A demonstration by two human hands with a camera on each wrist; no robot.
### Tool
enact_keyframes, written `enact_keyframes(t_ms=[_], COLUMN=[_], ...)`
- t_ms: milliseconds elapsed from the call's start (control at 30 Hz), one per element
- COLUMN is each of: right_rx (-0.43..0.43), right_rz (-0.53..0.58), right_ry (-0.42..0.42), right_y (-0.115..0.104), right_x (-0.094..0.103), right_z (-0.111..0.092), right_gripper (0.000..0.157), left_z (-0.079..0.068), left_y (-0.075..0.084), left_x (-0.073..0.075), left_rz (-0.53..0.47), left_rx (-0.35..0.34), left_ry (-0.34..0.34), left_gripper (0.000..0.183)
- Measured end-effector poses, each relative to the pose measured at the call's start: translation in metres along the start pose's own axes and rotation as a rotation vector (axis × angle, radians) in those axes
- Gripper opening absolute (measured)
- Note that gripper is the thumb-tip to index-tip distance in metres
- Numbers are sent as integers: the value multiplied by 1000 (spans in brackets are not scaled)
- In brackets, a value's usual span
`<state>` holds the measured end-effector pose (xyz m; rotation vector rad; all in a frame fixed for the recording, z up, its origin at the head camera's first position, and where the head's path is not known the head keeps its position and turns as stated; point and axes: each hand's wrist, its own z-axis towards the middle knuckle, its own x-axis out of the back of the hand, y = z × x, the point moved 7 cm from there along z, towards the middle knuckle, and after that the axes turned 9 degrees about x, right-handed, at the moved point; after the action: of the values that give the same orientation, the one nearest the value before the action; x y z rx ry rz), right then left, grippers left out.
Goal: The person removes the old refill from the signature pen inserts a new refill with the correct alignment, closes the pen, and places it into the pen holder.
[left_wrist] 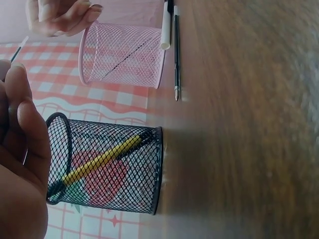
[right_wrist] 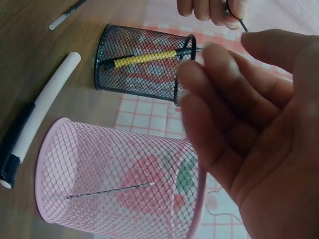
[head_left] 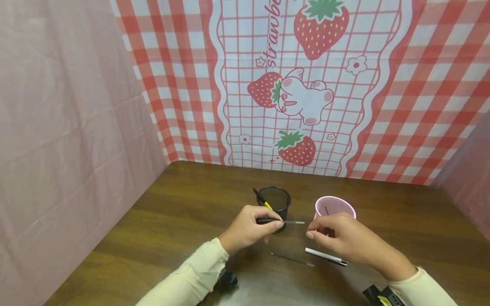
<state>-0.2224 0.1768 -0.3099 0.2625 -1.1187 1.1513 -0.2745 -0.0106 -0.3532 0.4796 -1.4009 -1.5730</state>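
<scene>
Left grip: pinching a slim dark pen piece between thumb and fingers, held up above the desk.
Slim dark pen piece: in the left grip, its thin, pale-ended rod pointing across toward the other side.
Right grip: released, fingers loosely bent with nothing between them; from where I stand it hangs in front of the pink cup, fingertips just short of the rod's end.
Loose refill: lying on the desk below the space between the two, metal tip toward the left, pale end toward the right.
White pen: flat on the desk beneath the right grip, near the refill but apart from it, black clip end to the right.
Black mesh cup: upright behind the left grip, a yellow-and-black pen leaning inside.
Pink mesh cup: upright, right of the black one and well clear of it; a thin dark stick leans inside.
Cloth: red-and-white checks with strawberries, hanging behind the desk.
Sleeves: pale yellow, both arms.
</scene>
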Motion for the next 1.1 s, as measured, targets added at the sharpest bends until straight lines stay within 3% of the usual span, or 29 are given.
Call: enact_keyframes(t_ms=[300, 700, 1100], right_rx=[-19, 34, -50], right_rz=[-53, -136, -231], right_ry=[-117, -148, -260], right_y=[-3, -3, 11], right_x=[-3, -13, -27], right_z=[-1, -4, -14], right_gripper=[8, 12, 14], left_z=[0, 1, 0], left_y=[-1, -1, 0], left_x=[1, -7, -10], left_rz=[-8, 8, 42], left_rx=[20, 35, 23], left_ry=[-6, -35, -42], left_gripper=[12, 12, 12])
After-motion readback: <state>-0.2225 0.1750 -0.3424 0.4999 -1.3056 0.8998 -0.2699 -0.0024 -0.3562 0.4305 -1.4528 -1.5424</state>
